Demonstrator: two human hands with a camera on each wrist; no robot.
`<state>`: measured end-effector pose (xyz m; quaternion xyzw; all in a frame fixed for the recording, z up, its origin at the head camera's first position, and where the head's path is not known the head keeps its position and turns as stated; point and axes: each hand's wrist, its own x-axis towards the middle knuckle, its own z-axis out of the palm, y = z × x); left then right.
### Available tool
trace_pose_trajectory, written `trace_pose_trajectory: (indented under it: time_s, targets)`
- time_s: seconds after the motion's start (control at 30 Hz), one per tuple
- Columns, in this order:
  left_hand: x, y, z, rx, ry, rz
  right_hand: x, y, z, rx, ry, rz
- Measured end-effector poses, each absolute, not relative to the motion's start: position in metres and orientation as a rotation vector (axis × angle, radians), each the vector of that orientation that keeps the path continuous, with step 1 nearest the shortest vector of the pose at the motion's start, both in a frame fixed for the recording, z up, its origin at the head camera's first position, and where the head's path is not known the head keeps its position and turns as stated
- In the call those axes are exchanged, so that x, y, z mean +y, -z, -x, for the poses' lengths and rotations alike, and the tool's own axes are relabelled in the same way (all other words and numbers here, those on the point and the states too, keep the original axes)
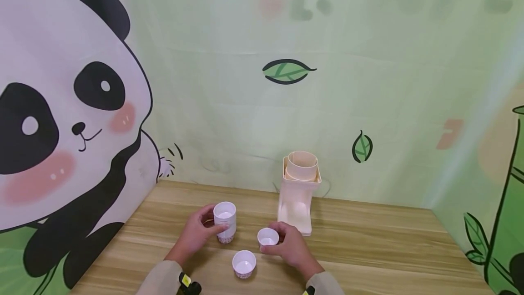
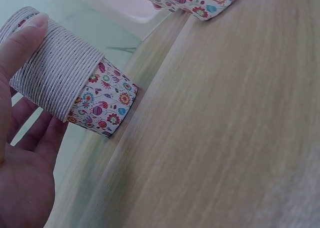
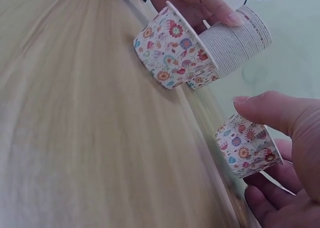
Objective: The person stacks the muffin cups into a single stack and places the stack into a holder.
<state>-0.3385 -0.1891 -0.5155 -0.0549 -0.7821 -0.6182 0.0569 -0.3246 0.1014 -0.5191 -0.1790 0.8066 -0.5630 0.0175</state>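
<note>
My left hand (image 1: 195, 235) grips a tall stack of nested paper cups (image 1: 230, 218), thumb on the near side and fingers behind. In the left wrist view, the stack (image 2: 57, 62) shows many white rims above a floral lowest cup. My right hand (image 1: 292, 246) holds a single small paper cup (image 1: 268, 236) between thumb and fingers. The right wrist view shows this cup's floral print (image 3: 245, 147). Between the hands and nearer to me, another paper cup (image 1: 244, 265) stands upright on the table, open side up.
A pale pink holder (image 1: 295, 217) with a round tube on top stands behind my right hand, near the back edge of the wooden table (image 1: 368, 240). Behind the table hangs a green backdrop (image 1: 229, 117) with a printed panda and leaves.
</note>
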Motion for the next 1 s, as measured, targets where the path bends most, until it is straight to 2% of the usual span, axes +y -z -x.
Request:
trace_pose_trajectory:
  time_s: [0.63,1.0]
  targets:
    - [-0.191,0.520,0.342,-2.340,1.900,0.210,0.084,0.497,0.328,2.443,1.851,0.502]
    - [-0.190,0.519,0.341,-2.322,1.918,0.224,0.069,0.477,0.333,2.352,1.940,0.591]
